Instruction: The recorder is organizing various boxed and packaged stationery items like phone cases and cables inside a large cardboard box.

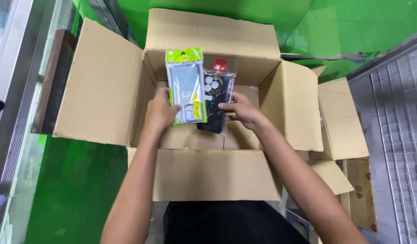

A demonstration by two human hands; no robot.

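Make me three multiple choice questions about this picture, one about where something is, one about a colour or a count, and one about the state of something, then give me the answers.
1. Where are the two packets held?
A. Over the open box
B. On the green floor
C. On the grid at the right

2. What colour is the header of the packet in the left hand?
A. Red
B. Lime green
C. Blue

3. How do the box flaps stand?
A. Taped shut
C. Cut off
B. Folded open

Answers:
1. A: the left hand and right hand hold the packets above the inside of the box.
2. B: the clear case packet has a lime green top; the dark case packet beside it has the red tag.
3. B: all four flaps are spread outward, so the inside shows.
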